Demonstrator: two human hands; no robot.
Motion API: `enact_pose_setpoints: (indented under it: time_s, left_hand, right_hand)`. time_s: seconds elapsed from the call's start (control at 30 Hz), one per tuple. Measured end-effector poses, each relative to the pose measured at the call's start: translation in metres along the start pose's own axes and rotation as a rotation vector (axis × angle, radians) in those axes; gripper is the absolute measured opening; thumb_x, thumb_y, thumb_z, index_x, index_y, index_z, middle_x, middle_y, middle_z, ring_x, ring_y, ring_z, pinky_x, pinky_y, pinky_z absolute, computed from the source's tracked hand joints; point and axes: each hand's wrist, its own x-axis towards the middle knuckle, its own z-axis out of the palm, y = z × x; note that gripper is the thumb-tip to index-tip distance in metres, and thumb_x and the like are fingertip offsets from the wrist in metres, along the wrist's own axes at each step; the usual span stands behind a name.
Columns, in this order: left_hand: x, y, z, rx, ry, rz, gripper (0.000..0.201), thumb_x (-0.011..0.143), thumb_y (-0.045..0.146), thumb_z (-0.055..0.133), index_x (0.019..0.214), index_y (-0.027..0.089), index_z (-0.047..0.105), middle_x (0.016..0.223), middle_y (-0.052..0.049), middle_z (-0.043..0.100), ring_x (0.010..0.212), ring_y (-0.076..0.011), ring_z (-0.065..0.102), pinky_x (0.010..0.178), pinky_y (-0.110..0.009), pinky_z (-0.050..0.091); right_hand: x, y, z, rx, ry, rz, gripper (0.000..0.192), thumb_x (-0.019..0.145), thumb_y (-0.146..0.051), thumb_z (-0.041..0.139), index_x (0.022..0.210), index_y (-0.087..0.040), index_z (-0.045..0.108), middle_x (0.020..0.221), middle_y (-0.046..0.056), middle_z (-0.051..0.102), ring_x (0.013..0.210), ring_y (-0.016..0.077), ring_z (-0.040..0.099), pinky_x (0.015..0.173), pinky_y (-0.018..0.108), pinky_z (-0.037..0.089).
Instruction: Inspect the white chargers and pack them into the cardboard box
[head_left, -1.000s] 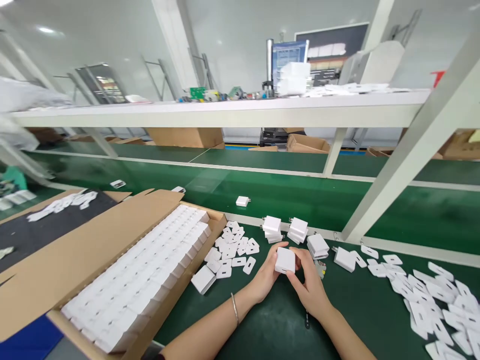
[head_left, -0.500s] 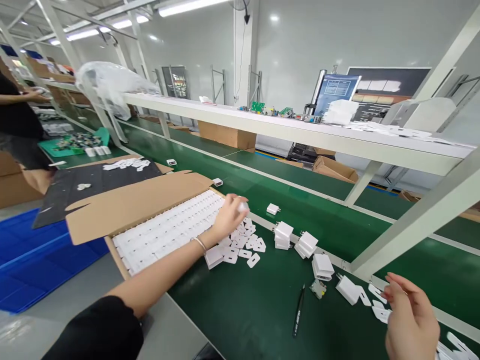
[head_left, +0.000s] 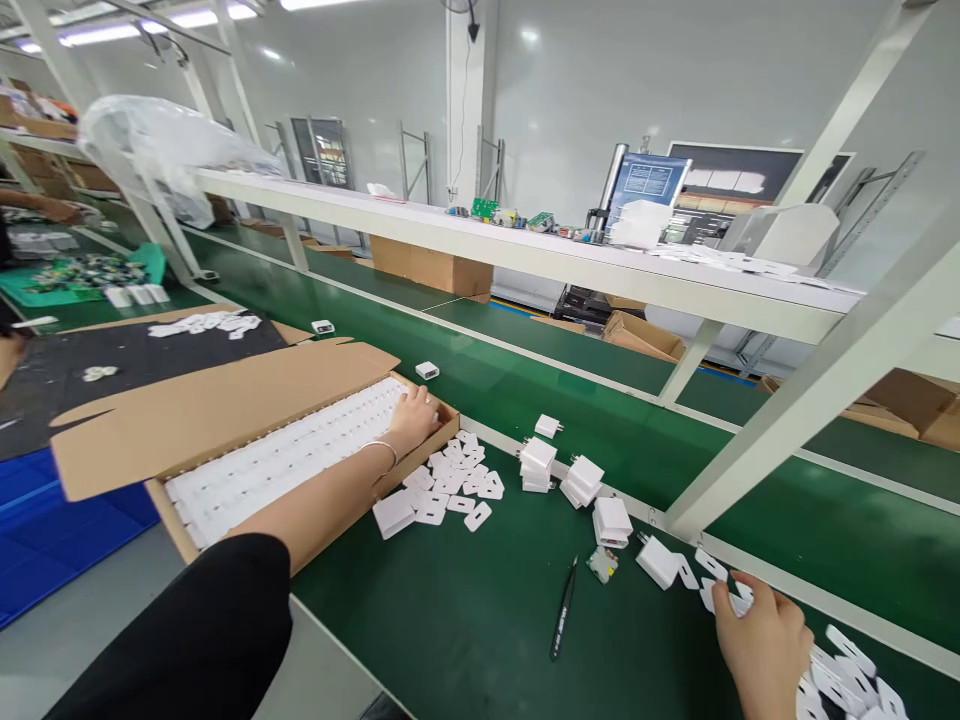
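My left hand (head_left: pixel 414 418) is down inside the far right end of a shallow cardboard box (head_left: pixel 420 455), fingers curled round a small white charger mostly hidden by them. Rows of white pieces (head_left: pixel 292 450) fill that box. At the lower right, my right hand (head_left: pixel 765 635) is over some flat white plates with slots (head_left: pixel 711 565), thumb and forefinger apart around them; I see nothing held. Left of it stand a white charger (head_left: pixel 658 562), a small circuit board (head_left: pixel 603 565) and black tweezers (head_left: pixel 564 612). More slotted plates (head_left: pixel 477 516) lie beside the box.
Several stacked white chargers (head_left: pixel 583 482) line the belt's edge strip. A slanted white post (head_left: pixel 750 440) rises behind my right hand. Above the green belt runs a white shelf (head_left: pixel 480 232) with circuit boards. At the far left is another person's arm (head_left: pixel 45 208).
My left hand has carried the white piece from above the loose plates leftward into the box. My right hand has lowered onto the plates. The view has shifted right.
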Motion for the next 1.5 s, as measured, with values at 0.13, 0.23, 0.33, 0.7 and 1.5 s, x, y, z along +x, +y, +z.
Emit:
enact_pose_setpoints:
  time_s: [0.13,0.23,0.33,0.7,1.5]
  left_hand:
    - [0.001,-0.002,-0.001,0.078,-0.039,-0.053,0.037,0.097,0.04,0.061,0.121,0.016,0.074,0.146,-0.026,0.054,0.136,-0.0451,0.047,0.107,-0.051,0.04]
    - [0.008,0.007,-0.012,0.114,-0.057,-0.075,0.04,0.095,0.041,0.062,0.122,0.013,0.072,0.141,-0.029,0.055,0.128,-0.0464,0.052,0.102,-0.052,0.043]
    - [0.02,0.036,-0.03,0.152,-0.001,-0.025,0.041,0.097,0.032,0.056,0.128,0.007,0.066,0.143,-0.031,0.05,0.131,-0.0469,0.048,0.104,-0.052,0.042]
    - [0.073,0.263,-0.03,0.167,-0.312,0.584,0.057,0.094,0.034,0.079,0.145,0.018,0.06,0.157,-0.019,0.052,0.138,-0.0388,0.056,0.112,-0.057,0.049]
    - [0.035,0.392,-0.019,-0.346,-0.44,0.899,0.044,0.084,0.028,0.084,0.12,0.013,0.063,0.109,-0.011,0.072,0.094,-0.0259,0.071,0.084,-0.041,0.058]
  right_hand:
    - [-0.009,0.006,0.016,-0.065,-0.084,-0.007,0.065,0.093,-0.058,0.045,0.133,-0.013,0.072,0.135,0.027,0.063,0.123,0.0504,0.059,0.095,0.064,0.051]
    - [-0.017,0.007,0.026,-0.121,-0.141,-0.069,0.059,0.095,-0.056,0.047,0.129,-0.016,0.074,0.133,0.024,0.066,0.122,0.0474,0.06,0.096,0.064,0.051]
    - [-0.023,0.004,0.03,-0.186,-0.148,-0.13,0.05,0.098,-0.048,0.049,0.127,-0.017,0.075,0.13,0.023,0.068,0.121,0.045,0.062,0.095,0.062,0.051]
    - [-0.028,-0.001,0.028,-0.186,-0.083,-0.257,0.028,0.096,-0.021,0.058,0.119,-0.018,0.075,0.119,0.018,0.072,0.116,0.0404,0.062,0.109,0.064,0.039]
    - [-0.024,-0.01,0.04,-0.077,0.168,-0.213,0.01,0.098,-0.023,0.06,0.101,-0.02,0.068,0.102,0.012,0.074,0.109,0.0352,0.06,0.113,0.057,0.031]
